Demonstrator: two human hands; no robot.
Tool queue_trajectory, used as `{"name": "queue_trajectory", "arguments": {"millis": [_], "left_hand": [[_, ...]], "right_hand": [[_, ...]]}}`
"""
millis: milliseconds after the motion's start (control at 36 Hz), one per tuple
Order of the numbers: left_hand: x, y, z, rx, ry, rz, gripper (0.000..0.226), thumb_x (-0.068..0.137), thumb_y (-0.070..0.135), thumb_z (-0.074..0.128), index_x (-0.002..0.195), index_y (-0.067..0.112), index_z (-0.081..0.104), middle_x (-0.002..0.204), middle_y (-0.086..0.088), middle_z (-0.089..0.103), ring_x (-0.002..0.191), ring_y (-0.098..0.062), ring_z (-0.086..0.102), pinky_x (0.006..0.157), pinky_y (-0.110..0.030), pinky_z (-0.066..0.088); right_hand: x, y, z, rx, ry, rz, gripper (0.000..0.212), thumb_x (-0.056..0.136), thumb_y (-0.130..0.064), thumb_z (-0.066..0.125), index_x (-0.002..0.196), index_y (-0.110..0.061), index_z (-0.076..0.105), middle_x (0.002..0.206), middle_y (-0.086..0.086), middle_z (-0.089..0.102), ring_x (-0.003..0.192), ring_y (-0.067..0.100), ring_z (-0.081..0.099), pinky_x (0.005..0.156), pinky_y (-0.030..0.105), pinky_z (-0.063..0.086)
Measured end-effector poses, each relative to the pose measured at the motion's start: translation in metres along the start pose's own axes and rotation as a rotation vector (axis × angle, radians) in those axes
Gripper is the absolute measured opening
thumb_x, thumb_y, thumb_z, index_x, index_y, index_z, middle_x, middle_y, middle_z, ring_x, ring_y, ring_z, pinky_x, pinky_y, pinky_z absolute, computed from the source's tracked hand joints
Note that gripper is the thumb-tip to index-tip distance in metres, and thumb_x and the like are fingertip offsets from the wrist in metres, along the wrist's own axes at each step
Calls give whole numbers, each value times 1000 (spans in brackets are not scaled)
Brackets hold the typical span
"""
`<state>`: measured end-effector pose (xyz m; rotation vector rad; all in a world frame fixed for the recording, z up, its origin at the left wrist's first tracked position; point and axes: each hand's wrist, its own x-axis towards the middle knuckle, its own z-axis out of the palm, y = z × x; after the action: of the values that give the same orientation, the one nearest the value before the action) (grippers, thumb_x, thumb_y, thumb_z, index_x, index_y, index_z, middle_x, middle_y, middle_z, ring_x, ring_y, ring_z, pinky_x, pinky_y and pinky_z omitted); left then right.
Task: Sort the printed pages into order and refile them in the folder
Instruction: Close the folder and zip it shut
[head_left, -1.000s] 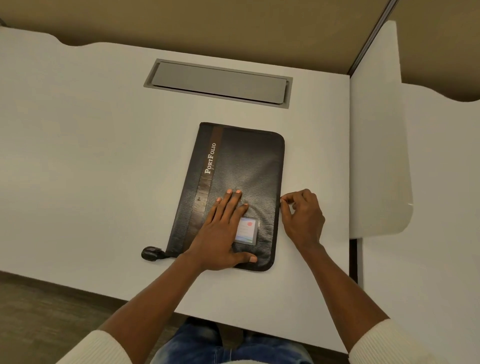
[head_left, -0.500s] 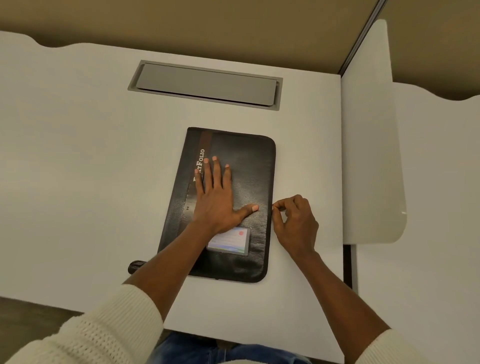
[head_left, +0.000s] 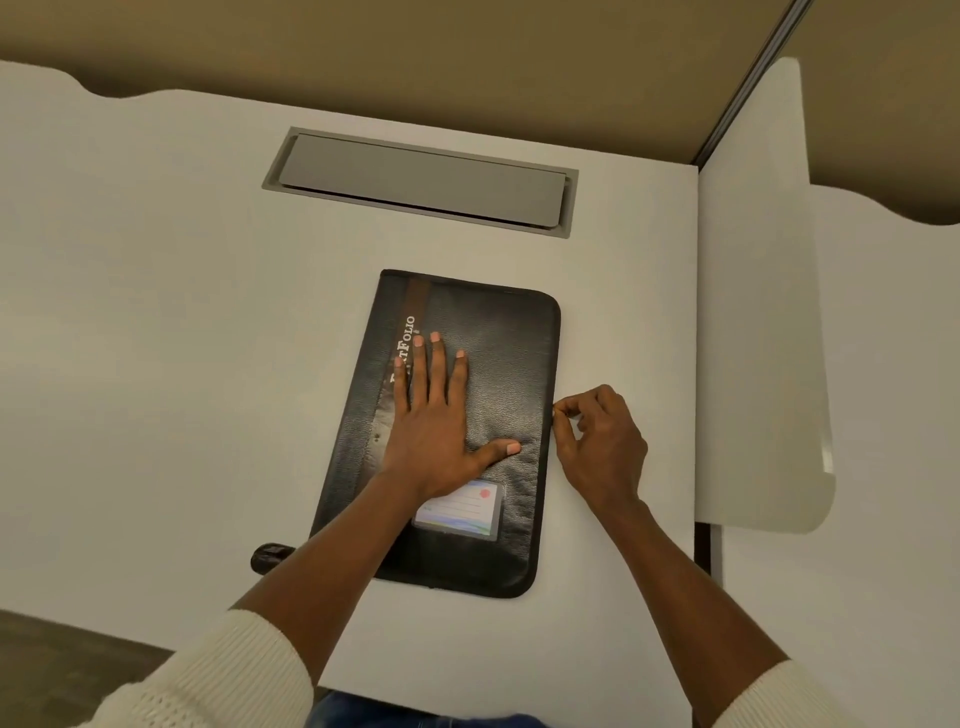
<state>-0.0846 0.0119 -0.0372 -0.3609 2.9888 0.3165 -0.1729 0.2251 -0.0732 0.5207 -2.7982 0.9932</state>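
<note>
Left hand (head_left: 431, 441) spread flat, now higher on the folder (head_left: 501, 353); grip of right hand (head_left: 602, 447) still pinched on its right edge.

An office workstation, as I see it through the head camera: a white laminate desk (head_left: 156, 364) with a grey metal cable hatch (head_left: 421, 179) set flush in its top. A white rounded divider panel (head_left: 753, 312) screens it from a second white desk (head_left: 883, 467). A tan partition wall (head_left: 415, 52) stands behind, and a black leather portfolio (head_left: 498, 353) stamped "PortFolio" lies on the desk.
</note>
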Motion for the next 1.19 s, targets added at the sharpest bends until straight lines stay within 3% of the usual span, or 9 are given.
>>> {"name": "queue_trajectory", "arguments": {"millis": [139, 722, 1000, 1194], "left_hand": [[0, -1, 1, 7, -10, 1, 132, 79, 103, 25, 167, 12, -9, 171, -18, -27, 157, -36, -29, 127, -65, -2], [-2, -1, -1, 20, -11, 3, 132, 79, 103, 24, 167, 11, -10, 171, -18, -27, 157, -37, -29, 127, -65, -1], [-3, -1, -2, 6, -7, 3, 132, 79, 103, 25, 168, 11, -8, 171, -18, -26, 158, -36, -28, 128, -64, 1], [6, -6, -9, -88, 15, -31, 129, 76, 104, 31, 167, 15, 14, 175, -15, -11, 162, -33, -14, 128, -64, 7]], "right_hand": [[6, 0, 2, 10, 8, 19, 18, 90, -33, 72, 95, -16, 73, 97, 3, 69, 80, 16, 64, 65, 27, 56], [21, -3, 6, -3, 13, 59, 21, 89, -34, 70, 96, -15, 75, 99, 5, 71, 79, 20, 67, 67, 25, 50], [18, -4, 7, -14, 15, 60, 24, 89, -38, 66, 95, -15, 74, 98, 4, 70, 79, 19, 66, 66, 28, 55], [13, 1, 6, 8, 19, 4, 21, 91, -32, 68, 96, -12, 72, 96, 7, 70, 80, 18, 64, 65, 27, 54]]}}
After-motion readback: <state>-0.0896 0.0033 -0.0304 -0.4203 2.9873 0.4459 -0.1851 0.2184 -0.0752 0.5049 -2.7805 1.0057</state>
